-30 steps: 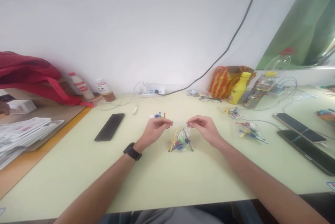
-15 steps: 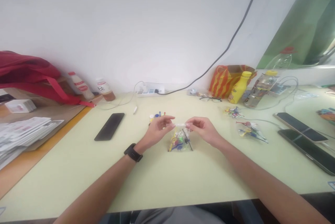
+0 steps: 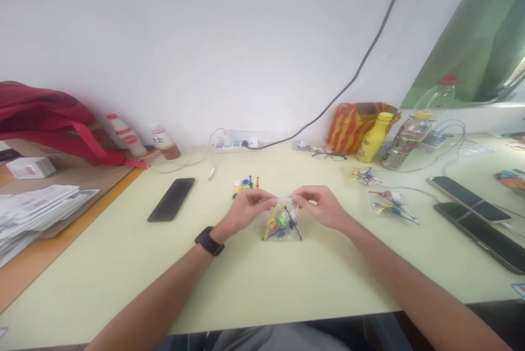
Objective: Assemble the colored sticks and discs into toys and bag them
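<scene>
A small clear plastic bag [image 3: 283,225] stands on the table in front of me, with yellow, blue, green and black plastic pieces inside. My left hand [image 3: 251,208] pinches the bag's top edge at its left corner. At the right corner, my right hand [image 3: 319,205] grips the same edge between thumb and fingers. Just behind my left hand lie several small coloured pieces [image 3: 246,182], partly hidden by it. Two more filled clear bags, a nearer one [image 3: 394,207] and a farther one [image 3: 364,176], lie to the right of my right hand.
A black phone [image 3: 171,199] lies to the left, and two more phones [image 3: 471,198] to the right. Bottles [image 3: 374,138], glasses [image 3: 329,154] and a striped bag [image 3: 344,127] stand along the back. A power strip [image 3: 235,141] rests against the wall; papers [image 3: 41,214] lie far left.
The bag's top edge was a flat, taut white strip; now its mouth looks looser and the pieces inside show more spread. Both hands have shifted only slightly.
</scene>
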Available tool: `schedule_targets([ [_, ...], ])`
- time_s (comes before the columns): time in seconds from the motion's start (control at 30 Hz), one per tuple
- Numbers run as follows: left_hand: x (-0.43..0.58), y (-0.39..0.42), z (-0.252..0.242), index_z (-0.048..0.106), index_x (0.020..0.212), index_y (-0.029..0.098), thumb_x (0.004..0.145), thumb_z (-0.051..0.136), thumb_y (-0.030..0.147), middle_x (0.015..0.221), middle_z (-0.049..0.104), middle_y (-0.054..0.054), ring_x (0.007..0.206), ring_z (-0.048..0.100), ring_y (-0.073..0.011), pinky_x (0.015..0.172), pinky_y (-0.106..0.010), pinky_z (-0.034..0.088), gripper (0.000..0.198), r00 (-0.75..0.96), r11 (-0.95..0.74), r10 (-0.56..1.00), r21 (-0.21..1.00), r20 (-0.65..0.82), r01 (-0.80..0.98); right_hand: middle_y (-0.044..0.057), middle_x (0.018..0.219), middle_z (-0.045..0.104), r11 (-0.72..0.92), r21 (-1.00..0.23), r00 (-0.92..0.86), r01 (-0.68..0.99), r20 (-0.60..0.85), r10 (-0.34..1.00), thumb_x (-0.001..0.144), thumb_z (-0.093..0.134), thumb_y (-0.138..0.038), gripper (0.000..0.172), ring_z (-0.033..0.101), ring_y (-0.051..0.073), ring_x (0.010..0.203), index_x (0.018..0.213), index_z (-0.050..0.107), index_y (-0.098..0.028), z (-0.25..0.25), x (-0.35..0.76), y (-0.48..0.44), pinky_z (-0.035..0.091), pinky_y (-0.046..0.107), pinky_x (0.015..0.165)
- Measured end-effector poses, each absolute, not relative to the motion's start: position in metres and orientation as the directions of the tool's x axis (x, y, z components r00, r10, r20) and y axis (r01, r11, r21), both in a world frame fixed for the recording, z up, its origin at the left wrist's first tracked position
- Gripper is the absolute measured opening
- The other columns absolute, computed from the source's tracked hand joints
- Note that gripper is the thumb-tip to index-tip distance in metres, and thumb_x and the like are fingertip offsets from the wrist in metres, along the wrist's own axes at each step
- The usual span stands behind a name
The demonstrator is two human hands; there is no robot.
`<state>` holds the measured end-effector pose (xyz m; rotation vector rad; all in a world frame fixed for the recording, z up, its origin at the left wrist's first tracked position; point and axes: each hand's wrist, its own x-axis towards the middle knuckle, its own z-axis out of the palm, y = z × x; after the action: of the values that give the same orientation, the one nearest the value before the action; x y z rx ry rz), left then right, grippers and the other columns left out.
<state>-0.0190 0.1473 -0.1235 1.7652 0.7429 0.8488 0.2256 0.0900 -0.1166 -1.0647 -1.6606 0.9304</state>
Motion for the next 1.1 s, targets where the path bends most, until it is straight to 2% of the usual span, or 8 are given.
schedule_targets([
  [0.27,-0.008,0.130,-0.125,0.078,0.090,0.017,0.091,0.074,0.038,0.089,0.077,-0.008,0.084,0.070,-0.0200,0.078,-0.030,0.055,0.022,0.602,-0.333,0.766,0.940,0.223,0.075,0.006,0.080,0.076,0.298,-0.933,-0.276,0.201,0.238,0.931,0.088,0.072,-0.050,0.031,0.067,0.021,0.074,0.085,0.080,-0.021,-0.122,0.214,0.088,0.054,0.034,0.073],
  [0.4,-0.008,0.129,-0.124,0.080,0.094,0.017,0.091,0.073,0.040,0.094,0.079,-0.010,0.087,0.071,-0.0219,0.081,-0.032,0.057,0.024,0.633,-0.320,0.749,0.944,0.196,0.086,0.005,0.080,0.077,0.283,-0.930,-0.275,0.236,0.215,0.937,0.087,0.073,-0.052,0.031,0.069,0.021,0.076,0.082,0.080,-0.022,-0.122,0.214,0.087,0.054,0.033,0.074],
  [0.63,-0.011,0.137,-0.123,0.082,0.096,0.017,0.090,0.075,0.042,0.091,0.080,-0.010,0.084,0.072,-0.0226,0.075,-0.032,0.058,0.027,0.623,-0.317,0.762,0.940,0.176,0.122,0.005,0.074,0.077,0.260,-0.928,-0.286,0.267,0.182,0.941,0.078,0.081,-0.054,0.034,0.067,0.020,0.066,0.079,0.082,-0.020,-0.117,0.226,0.092,0.053,0.032,0.064],
  [0.8,-0.015,0.141,-0.122,0.081,0.091,0.015,0.087,0.078,0.042,0.086,0.079,-0.010,0.078,0.073,-0.0201,0.074,-0.030,0.057,0.027,0.582,-0.246,0.801,0.963,0.138,0.110,0.006,0.077,0.078,0.268,-0.919,-0.293,0.289,0.181,0.939,0.082,0.078,-0.049,0.030,0.068,0.019,0.066,0.083,0.082,-0.019,-0.113,0.233,0.093,0.053,0.031,0.064],
  [1.1,-0.018,0.146,-0.122,0.079,0.086,0.014,0.086,0.079,0.043,0.084,0.079,-0.010,0.074,0.071,-0.0184,0.071,-0.029,0.056,0.029,0.568,-0.216,0.814,0.971,0.118,0.107,0.005,0.074,0.077,0.277,-0.905,-0.268,0.324,0.193,0.944,0.082,0.078,-0.048,0.028,0.067,0.018,0.065,0.078,0.080,-0.020,-0.106,0.243,0.094,0.053,0.030,0.064],
])
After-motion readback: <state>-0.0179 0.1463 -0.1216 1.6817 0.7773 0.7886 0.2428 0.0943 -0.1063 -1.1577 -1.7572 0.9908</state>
